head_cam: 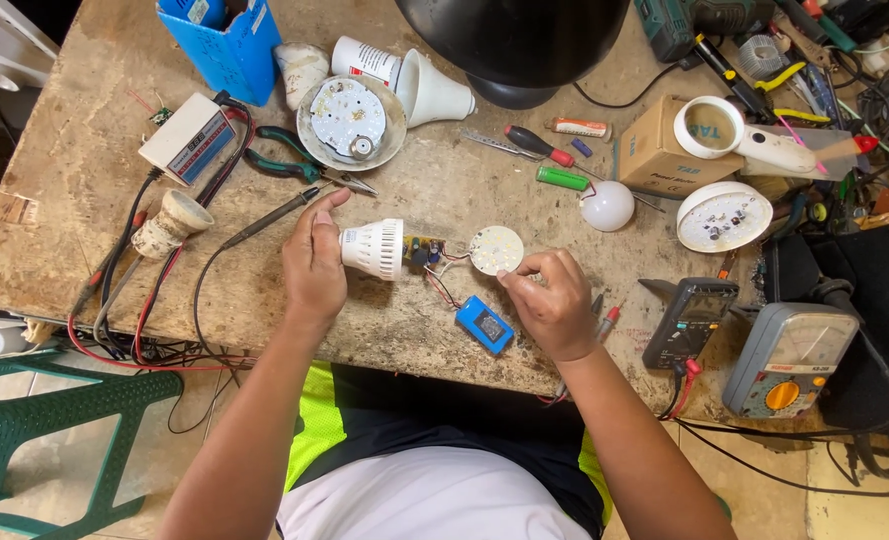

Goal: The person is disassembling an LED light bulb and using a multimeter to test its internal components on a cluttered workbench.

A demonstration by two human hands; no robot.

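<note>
My left hand [314,262] grips the white ribbed base of a taken-apart LED bulb [372,248] lying on the worn workbench. Its small circuit board [424,250] sticks out of the base, and thin wires run from it to a round LED disc [495,249]. My right hand [556,303] pinches the lower right edge of that disc with thumb and fingers. A small blue rectangular module [484,324] lies just below the disc, joined by red and black wires. A black probe [269,217] lies beside my left hand.
Green pliers [282,160], a bulb housing with LED plate [350,121], a white bulb cover [606,205], screwdrivers [537,146], a cardboard box [654,150], two meters [688,320] [788,358] and a blue box [222,45] crowd the bench [74,180]. A green plastic stool [44,420] stands lower left.
</note>
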